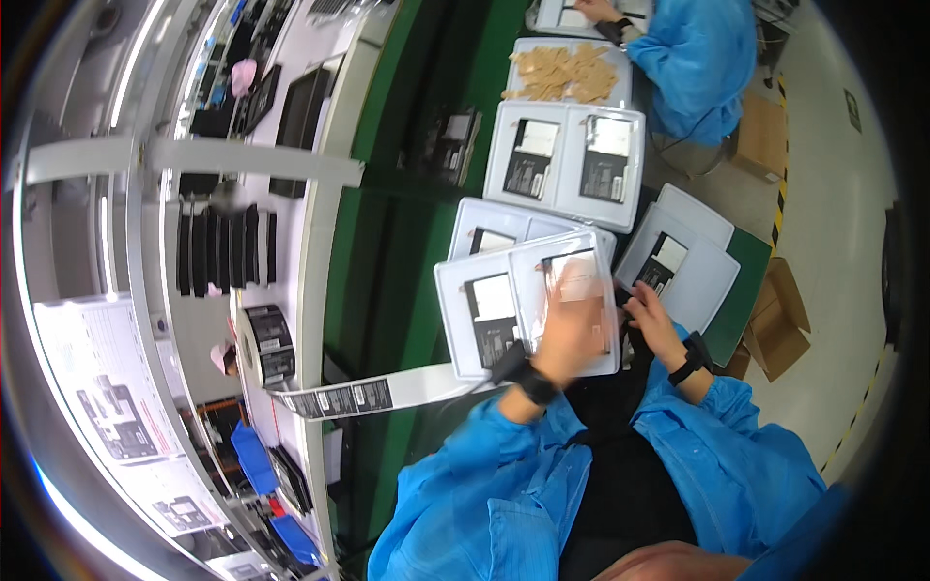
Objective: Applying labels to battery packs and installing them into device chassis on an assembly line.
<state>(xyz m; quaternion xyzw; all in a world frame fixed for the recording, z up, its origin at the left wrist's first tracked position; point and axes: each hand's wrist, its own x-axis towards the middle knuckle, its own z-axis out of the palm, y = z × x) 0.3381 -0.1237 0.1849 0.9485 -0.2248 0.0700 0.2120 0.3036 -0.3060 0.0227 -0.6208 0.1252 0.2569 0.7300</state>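
A white two-compartment tray (450,305) lies in front of me, tilted on top of another tray (468,218). In its left compartment is a flat pack (494,336), black on the lower part and white above. My left hand (573,324), blurred, is over the right compartment and covers much of a similar pack (572,259). Off the tray's right edge is my right hand (661,332), fingers bent and apart, with nothing visible in them. It is near another tray (712,281) that holds one dark flat pack (665,259).
A roll of black labels (271,344) stands at left, its strip (354,397) reaching toward the tray. Farther off are another tray (620,218) and a heap of tan pieces (562,76). A co-worker in blue (693,68) works at far right. Cardboard boxes (775,320) stand on the floor.
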